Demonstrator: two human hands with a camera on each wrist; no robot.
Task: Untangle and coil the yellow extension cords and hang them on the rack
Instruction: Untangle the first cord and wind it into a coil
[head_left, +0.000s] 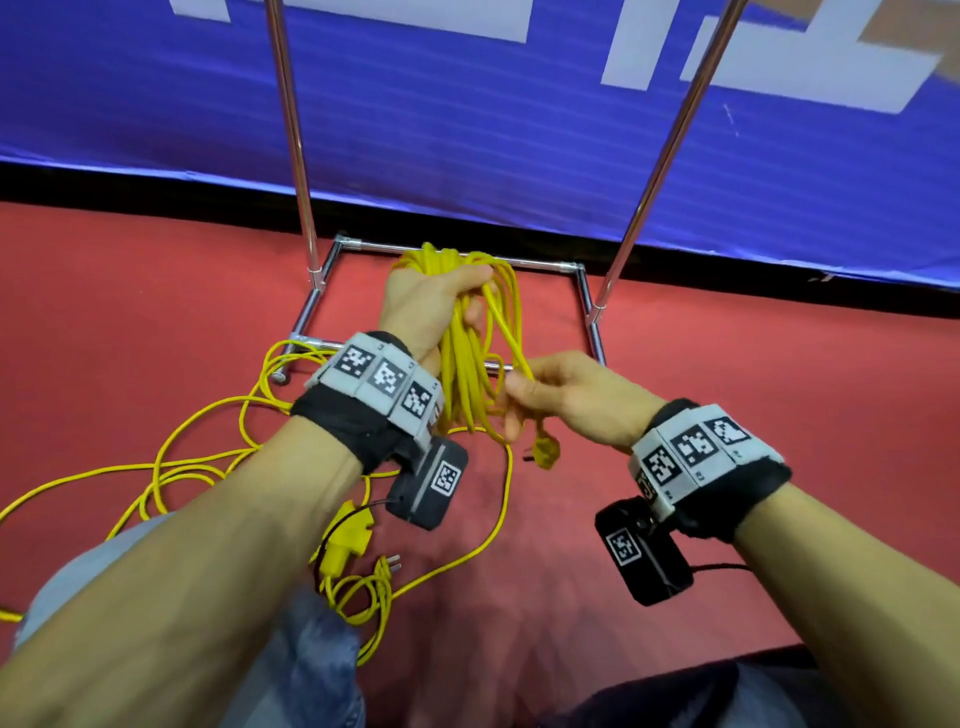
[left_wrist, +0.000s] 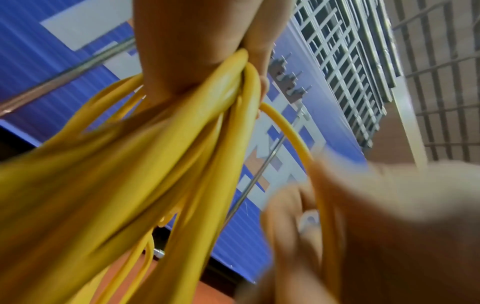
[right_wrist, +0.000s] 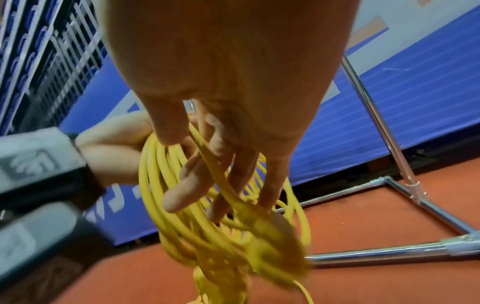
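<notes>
Left hand (head_left: 434, 306) clamps the coiled cord (head_left: 470, 374) to keep loops gathered, while right hand (head_left: 566, 397) pinches its tail strand, likely to wrap it.

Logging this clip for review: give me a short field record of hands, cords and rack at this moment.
left hand: grips the coiled cord at the top of its loops
right hand: pinches one strand of that coil, near the plug end
loose cords: lie tangled on the red floor, with plugs
rack: metal frame, nothing seen hanging on it
</notes>
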